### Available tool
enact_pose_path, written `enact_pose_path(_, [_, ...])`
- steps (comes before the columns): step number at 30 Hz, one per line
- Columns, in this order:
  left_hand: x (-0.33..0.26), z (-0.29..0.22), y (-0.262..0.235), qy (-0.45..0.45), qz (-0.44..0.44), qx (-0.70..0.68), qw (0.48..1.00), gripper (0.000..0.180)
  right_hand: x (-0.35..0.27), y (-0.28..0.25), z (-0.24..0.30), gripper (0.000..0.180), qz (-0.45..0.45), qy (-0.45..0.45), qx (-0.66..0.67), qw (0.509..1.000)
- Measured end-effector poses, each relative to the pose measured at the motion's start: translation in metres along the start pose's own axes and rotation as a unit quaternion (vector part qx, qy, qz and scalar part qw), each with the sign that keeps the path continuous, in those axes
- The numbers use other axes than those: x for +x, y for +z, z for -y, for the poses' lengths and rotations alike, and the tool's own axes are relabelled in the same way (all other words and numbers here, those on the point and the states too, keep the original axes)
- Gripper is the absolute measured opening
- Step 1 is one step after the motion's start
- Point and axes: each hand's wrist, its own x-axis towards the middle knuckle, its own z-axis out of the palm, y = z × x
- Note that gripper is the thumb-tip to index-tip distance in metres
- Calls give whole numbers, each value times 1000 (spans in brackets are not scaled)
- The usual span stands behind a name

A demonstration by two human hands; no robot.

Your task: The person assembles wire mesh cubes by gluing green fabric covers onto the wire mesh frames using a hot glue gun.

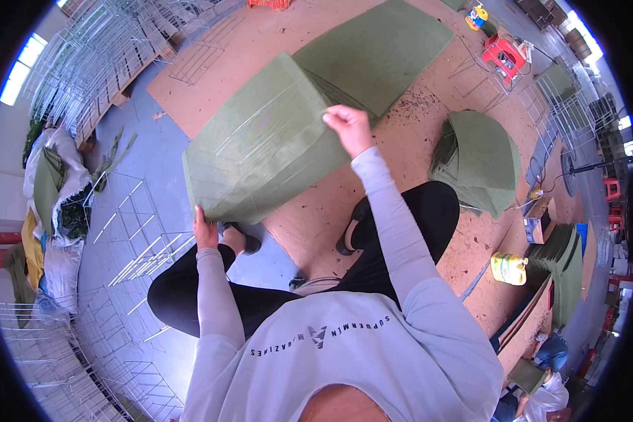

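Fabric piece (260, 133), green, one: left hand (205, 232) and right hand (352, 130) each grip an edge (two dark shoes (251, 243) show below it).

1 red stool (498, 49) stands near 1 yellow-blue container (476, 17) at upper right; white sacks (62, 276) slump at left.

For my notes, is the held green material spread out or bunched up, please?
Spread: the green material shows broadly between left hand and right hand.

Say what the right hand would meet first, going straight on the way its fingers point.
Probably the green sheet that the right hand pinches by its edge; depth is unclear.
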Motion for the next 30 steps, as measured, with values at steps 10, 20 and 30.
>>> enact_pose_path(10, [8, 36, -88, -48, -93, -80, 991, 57, -62, 51, 37, 9, 62, -72, -57, 994])
enact_pose_path(20, [9, 35, -97, -73, -118, -50, 989, 60, -67, 65, 13, 11, 116, 35, 142, 983])
enact_pose_path(30, [10, 33, -89, -34, -88, -42, 995, 58, -45, 42, 11, 10, 140, 50, 130, 980])
